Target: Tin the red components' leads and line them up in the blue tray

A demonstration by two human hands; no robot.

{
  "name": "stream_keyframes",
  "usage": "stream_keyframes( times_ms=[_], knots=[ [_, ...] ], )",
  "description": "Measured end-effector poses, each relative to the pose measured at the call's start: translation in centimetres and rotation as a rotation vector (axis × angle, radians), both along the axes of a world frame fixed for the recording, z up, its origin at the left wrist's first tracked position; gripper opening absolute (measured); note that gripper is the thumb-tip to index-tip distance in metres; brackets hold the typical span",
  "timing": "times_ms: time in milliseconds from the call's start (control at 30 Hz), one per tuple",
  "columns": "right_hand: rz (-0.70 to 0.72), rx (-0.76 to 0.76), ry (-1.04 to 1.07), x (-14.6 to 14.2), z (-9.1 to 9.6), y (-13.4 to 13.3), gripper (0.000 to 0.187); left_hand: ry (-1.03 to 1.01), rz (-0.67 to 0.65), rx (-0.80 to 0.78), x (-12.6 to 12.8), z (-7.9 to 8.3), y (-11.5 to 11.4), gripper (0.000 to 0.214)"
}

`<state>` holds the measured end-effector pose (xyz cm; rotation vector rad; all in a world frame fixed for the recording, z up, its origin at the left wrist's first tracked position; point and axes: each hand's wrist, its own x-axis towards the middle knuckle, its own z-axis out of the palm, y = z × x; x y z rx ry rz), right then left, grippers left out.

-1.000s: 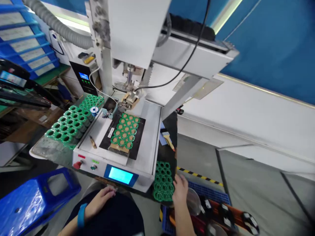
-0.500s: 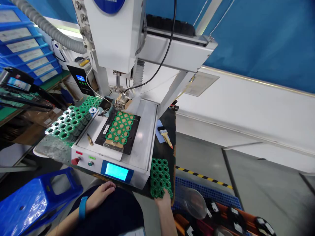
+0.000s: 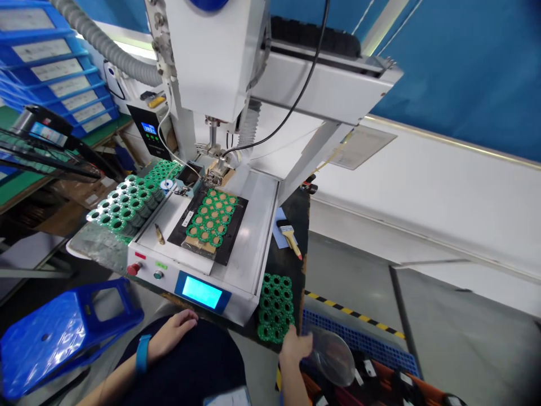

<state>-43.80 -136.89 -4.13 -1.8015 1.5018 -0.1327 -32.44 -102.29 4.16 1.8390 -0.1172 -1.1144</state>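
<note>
My left hand (image 3: 173,332) rests on my dark-clothed lap below the machine's front, fingers loosely curled and holding nothing, a blue band on the wrist. My right hand (image 3: 295,348) hovers just below a green panel of ring-shaped circuit boards (image 3: 275,307) lying on the black table edge, beside a clear plastic piece (image 3: 332,355); its fingers are blurred. Another green panel (image 3: 212,216) lies on the black fixture of the white soldering machine (image 3: 203,248), under the soldering head (image 3: 213,155).
Stacks of green ring boards (image 3: 129,200) stand left of the machine. A brush (image 3: 291,237) lies to its right. A blue bin (image 3: 59,332) sits lower left, and a blue crate (image 3: 359,341) with orange tools lower right. Blue trays (image 3: 54,84) fill the upper left.
My right hand has come off the near edge of the green panel and dropped slightly right, toward the clear plastic piece. The left hand has stayed on my lap.
</note>
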Motion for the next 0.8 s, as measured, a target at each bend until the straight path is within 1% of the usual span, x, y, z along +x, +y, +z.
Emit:
stream_keyframes(
  times_ms=[67, 167, 267, 400, 500, 633, 733, 800],
  knots=[
    [0.049, -0.053, 0.097, 1.0, 0.2, -2.0, 0.04, -0.006, 0.015, 0.013, -0.3, 0.0, 0.4, 0.029],
    [0.168, -0.031, 0.2, 2.5, -0.2, -3.8, 0.037, -0.013, 0.044, 0.023, -0.8, 0.0, 1.0, 0.029],
    [0.269, -0.005, 0.277, 3.0, -0.7, -3.7, 0.035, -0.017, 0.073, 0.026, -1.2, -0.1, 1.4, 0.029],
    [0.341, -0.027, 0.326, 2.4, -1.2, -2.6, 0.037, -0.019, 0.095, 0.018, -1.7, -0.3, 1.6, 0.03],
    [0.355, -0.053, 0.332, 2.1, -1.4, -2.4, 0.036, -0.02, 0.092, 0.015, -1.7, -0.5, 1.5, 0.029],
    [0.33, -0.122, 0.295, 2.3, -1.3, -3.1, 0.031, -0.016, 0.079, 0.017, -1.8, -0.8, 1.4, 0.029],
    [0.287, -0.26, 0.202, 3.0, -0.2, -3.7, 0.03, -0.013, 0.093, 0.031, -2.0, -1.0, 1.4, 0.029],
    [0.247, -0.386, 0.105, 4.1, 1.3, -4.2, 0.031, -0.004, 0.122, 0.056, -2.0, -1.3, 1.8, 0.029]
  ],
)
